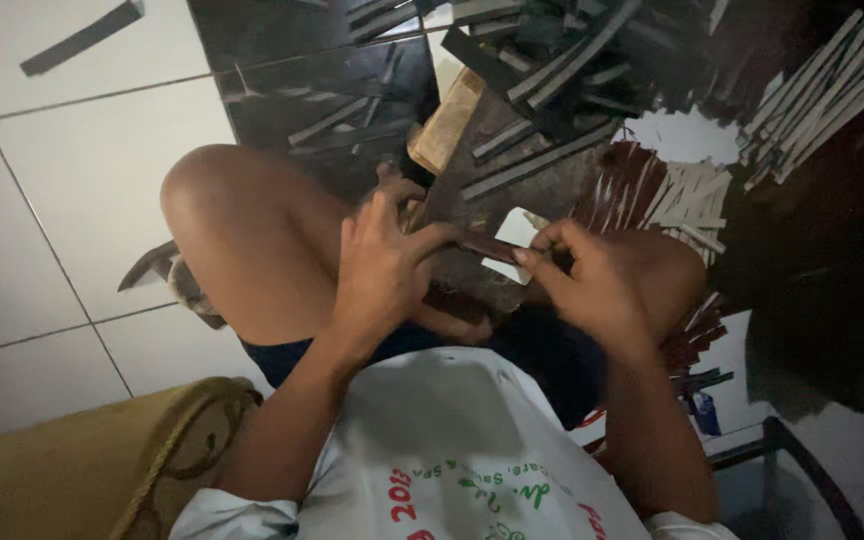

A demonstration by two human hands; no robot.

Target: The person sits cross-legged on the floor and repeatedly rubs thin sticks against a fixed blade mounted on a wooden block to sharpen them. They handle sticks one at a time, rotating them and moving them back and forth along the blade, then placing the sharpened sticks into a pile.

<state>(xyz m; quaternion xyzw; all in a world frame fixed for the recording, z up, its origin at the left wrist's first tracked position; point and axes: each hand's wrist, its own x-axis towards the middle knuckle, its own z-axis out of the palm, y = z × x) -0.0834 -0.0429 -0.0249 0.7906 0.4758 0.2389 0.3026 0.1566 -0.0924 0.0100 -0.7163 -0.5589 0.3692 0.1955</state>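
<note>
White shirt with coloured print is closest to my camera, bottom centre. Above it, both hands meet over the lap. Left hand is closed on one end of a dark flat strip, thumb on top. Right hand pinches the other end, fingertips curled onto it. So the strip spans straight between the two hands, roughly level, held clear of the floor. Raised knee sits left of my left hand. Just beyond the left hand lies a wooden block. Further out past both hands, a heap of dark strips; beyond the right hand, a bundle of pale strips. White tiled floor off to the left; yellow-brown cushion at lower left.
</note>
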